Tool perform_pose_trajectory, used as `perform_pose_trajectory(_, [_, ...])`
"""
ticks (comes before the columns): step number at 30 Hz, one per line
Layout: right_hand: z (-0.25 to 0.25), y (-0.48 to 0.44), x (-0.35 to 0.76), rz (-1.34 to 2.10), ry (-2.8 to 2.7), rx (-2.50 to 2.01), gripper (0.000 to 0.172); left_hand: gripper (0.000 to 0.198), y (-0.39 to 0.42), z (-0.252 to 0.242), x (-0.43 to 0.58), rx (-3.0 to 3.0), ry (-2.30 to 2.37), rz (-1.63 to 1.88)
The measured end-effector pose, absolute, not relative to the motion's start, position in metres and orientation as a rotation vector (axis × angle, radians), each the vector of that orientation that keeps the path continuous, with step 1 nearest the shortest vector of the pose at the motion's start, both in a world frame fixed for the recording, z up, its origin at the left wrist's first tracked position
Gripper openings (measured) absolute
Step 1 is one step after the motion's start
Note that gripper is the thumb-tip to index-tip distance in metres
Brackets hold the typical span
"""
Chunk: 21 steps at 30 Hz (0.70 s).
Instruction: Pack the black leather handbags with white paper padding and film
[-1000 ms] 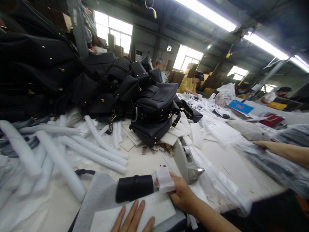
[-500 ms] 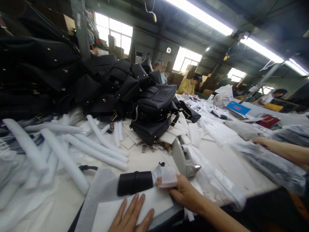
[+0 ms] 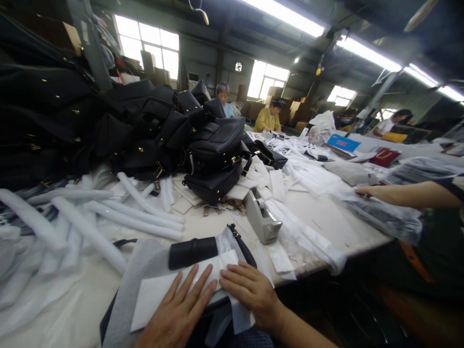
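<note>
My left hand (image 3: 181, 299) lies flat with fingers spread on a white sheet (image 3: 145, 302). Beside it, my right hand (image 3: 253, 292) presses with stretched fingers on the right end of that sheet, where a thin white strip (image 3: 241, 311) hangs down past the palm. Under the sheet is a black bag, mostly hidden, with grey padding (image 3: 126, 290) at its left. A black rolled piece (image 3: 193, 252) rests just beyond the sheet. A black strap with a zip-like edge (image 3: 242, 244) curves near my right hand. The grey tape dispenser (image 3: 261, 220) stands behind it.
Black bags (image 3: 213, 145) are heaped at the back left. White foam rolls (image 3: 87, 232) lie at the left, and white cards (image 3: 277, 183) are scattered mid-table. On the right, a co-worker's arm (image 3: 402, 194) reaches to a plastic-wrapped item (image 3: 387, 217). Other people sit farther back.
My right hand has lowered the whitish strip it held and now lies flat on the sheet. My left hand stays on the sheet. The view has shifted somewhat to the right.
</note>
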State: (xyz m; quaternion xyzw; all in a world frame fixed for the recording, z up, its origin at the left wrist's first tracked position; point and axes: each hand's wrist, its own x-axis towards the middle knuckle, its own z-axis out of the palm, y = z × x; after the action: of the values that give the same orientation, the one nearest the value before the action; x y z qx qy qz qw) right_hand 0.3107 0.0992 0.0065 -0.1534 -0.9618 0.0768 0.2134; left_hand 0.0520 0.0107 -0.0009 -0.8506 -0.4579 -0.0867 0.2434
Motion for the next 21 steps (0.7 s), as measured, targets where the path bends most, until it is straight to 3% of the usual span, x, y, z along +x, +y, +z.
perform_pose_trajectory(14, [-0.006,0.098,0.31,0.102,-2.494,-0.39,0.044,0.053,0.023,0.035,0.082,-2.636,-1.347,-0.197])
perform_pose_trajectory(21, [-0.015,0.098,0.306,0.083,-2.416,-0.389,0.041,0.069,0.022,0.009,0.078,-2.57,-1.463,-0.342])
